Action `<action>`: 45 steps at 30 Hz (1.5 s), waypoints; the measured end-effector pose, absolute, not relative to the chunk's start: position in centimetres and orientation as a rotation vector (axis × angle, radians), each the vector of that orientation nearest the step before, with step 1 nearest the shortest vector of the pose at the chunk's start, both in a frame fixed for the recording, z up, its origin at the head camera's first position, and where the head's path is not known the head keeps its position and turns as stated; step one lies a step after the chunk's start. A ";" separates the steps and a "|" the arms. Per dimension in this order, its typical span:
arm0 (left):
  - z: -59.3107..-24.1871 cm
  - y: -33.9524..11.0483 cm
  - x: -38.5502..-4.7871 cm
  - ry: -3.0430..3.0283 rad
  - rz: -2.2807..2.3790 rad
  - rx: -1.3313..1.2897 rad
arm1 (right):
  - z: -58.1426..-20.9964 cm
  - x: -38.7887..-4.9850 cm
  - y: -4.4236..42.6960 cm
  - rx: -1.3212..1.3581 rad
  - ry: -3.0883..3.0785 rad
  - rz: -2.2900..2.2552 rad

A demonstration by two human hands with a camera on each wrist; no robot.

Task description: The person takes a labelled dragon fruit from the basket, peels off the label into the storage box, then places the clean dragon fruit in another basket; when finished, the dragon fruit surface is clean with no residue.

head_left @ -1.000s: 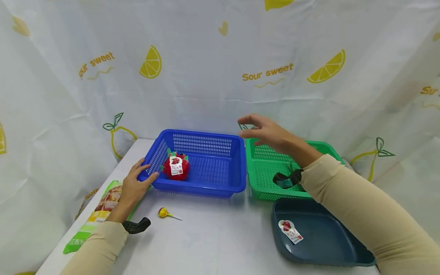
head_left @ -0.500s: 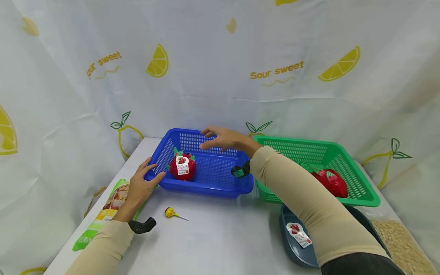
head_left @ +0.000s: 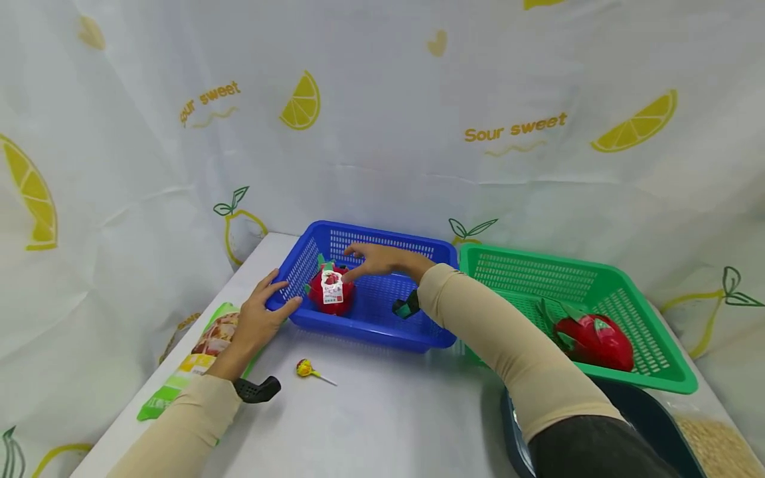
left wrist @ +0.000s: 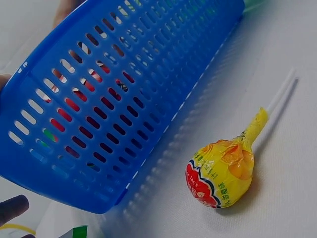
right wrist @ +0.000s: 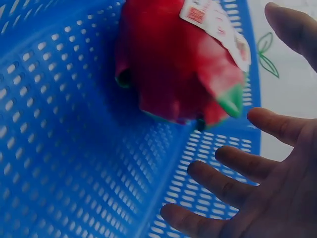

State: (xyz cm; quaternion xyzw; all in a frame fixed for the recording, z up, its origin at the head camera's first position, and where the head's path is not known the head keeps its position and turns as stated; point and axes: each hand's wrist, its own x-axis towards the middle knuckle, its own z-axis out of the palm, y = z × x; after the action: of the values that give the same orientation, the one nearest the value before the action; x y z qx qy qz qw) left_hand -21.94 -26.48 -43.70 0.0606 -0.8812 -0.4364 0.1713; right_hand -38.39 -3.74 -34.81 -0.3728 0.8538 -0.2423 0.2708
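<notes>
A red dragon fruit with green tips (head_left: 335, 292) and a white tag sits at the left end of the blue basket (head_left: 370, 332). My right hand (head_left: 379, 260) reaches over the basket beside the fruit; in the right wrist view its fingers (right wrist: 233, 183) are spread and apart from the fruit (right wrist: 173, 64). At the basket's left front corner is my left hand (head_left: 257, 325), thumb and fingers parted around the rim. In the left wrist view only fingertips show at the edge of the basket (left wrist: 99, 114); how firmly they touch it I cannot tell.
A yellow lollipop (head_left: 306, 368) lies before the blue basket. Right of it, a green basket (head_left: 538, 262) holds a red fruit (head_left: 597, 342). A dark tray (head_left: 651, 418) and a bag of grains (head_left: 717, 445) are front right. A green packet (head_left: 164, 398) lies under my left arm.
My right hand has moved left from above the green basket to beside the dragon fruit. The left hand has stayed at the blue basket's corner. The whole head view has shifted.
</notes>
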 end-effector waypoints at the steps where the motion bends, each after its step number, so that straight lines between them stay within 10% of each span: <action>1: -43.7 -26.4 -21.9 -2.502 -1.242 0.170 | -35.2 -38.3 -3.9 -0.998 2.299 -0.655; 26: -44.0 -26.2 -21.8 -2.465 -1.265 0.164 | -37.9 -36.7 -9.3 -0.776 2.507 -0.556; 45: -44.0 -26.2 -21.9 -2.433 -1.256 0.141 | -36.4 -39.1 -1.2 -1.160 2.324 -0.390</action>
State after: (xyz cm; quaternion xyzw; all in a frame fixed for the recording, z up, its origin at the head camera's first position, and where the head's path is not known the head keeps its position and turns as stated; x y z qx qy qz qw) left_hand -21.94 -26.24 -44.03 0.0505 -0.8698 -0.4489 0.1986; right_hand -39.12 -1.21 -36.36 -0.4269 0.8557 -0.1437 0.2545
